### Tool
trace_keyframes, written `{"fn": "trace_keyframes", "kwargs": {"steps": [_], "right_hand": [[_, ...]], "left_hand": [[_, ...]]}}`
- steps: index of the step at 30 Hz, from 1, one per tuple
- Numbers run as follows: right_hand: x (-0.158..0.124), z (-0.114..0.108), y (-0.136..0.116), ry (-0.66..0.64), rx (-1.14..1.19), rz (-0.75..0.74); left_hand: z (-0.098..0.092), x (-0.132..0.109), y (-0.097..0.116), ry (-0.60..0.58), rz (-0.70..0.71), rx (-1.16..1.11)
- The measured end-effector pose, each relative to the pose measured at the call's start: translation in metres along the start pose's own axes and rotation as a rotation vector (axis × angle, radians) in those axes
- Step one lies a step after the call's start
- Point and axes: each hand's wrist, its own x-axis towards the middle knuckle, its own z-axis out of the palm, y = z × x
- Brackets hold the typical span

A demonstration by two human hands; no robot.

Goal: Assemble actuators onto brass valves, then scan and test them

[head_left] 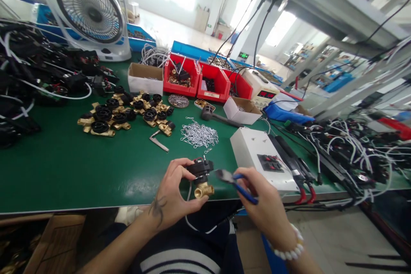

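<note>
Near the front edge of the green bench, my left hand (176, 188) grips a small brass valve with a black actuator (202, 175) on top and a white cable hanging from it. Fingers hold the black part and the thumb presses against the brass body. In my right hand (265, 201) are blue-handled pliers (237, 184), their jaws pointing left, close beside the black actuator. Whether the jaws touch it I cannot tell. Beyond my hands lies a heap of silver R-shaped clips (199, 135). Brass valve bodies with black caps (118, 115) are gathered further left.
A white fan (93, 13) stands at the back left beside piled black actuators. Red bins (181, 77) and small cardboard boxes (146, 78) line the back. A white box with switches (263, 158) sits at right, next to tangled cables (359, 154). A thin metal tool (159, 142) lies mid-bench.
</note>
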Motion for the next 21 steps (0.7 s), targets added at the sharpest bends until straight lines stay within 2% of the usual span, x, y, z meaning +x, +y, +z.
{"fn": "trace_keyframes", "kwargs": {"steps": [2,3,4,7,8,10,13,14,16,19,21], "right_hand": [[-0.001,-0.002,0.001,0.201,0.047,0.046],[-0.002,-0.001,0.001,0.241,0.032,0.041],[-0.003,0.001,0.001,0.212,-0.007,0.017],[-0.004,0.01,0.0,-0.083,-0.123,-0.08],[-0.004,0.012,0.0,-0.135,-0.138,-0.091],[-0.002,0.012,-0.002,-0.085,-0.079,-0.068],[-0.002,0.01,-0.003,0.15,0.065,-0.018],[-0.002,0.01,-0.002,0.186,0.062,-0.019],[-0.001,0.011,0.001,0.12,-0.042,-0.064],[0.003,0.011,0.003,-0.094,-0.186,-0.146],[0.006,0.007,0.003,-0.042,-0.128,-0.117]], "left_hand": [[-0.001,0.001,0.002,-0.01,-0.003,0.007],[-0.002,0.002,0.003,-0.015,-0.003,0.013],[-0.002,0.003,0.004,-0.021,-0.002,0.019],[-0.005,0.004,0.006,-0.02,0.002,0.03],[-0.005,0.004,0.007,-0.017,0.0,0.032],[-0.005,0.004,0.006,-0.018,-0.007,0.033],[-0.006,0.004,0.005,-0.031,-0.017,0.024],[-0.006,0.004,0.005,-0.034,-0.02,0.019],[-0.005,0.004,0.005,-0.039,-0.022,0.013],[-0.004,0.004,0.004,-0.025,-0.013,0.011],[-0.004,0.004,0.005,-0.022,-0.015,0.008]]}}
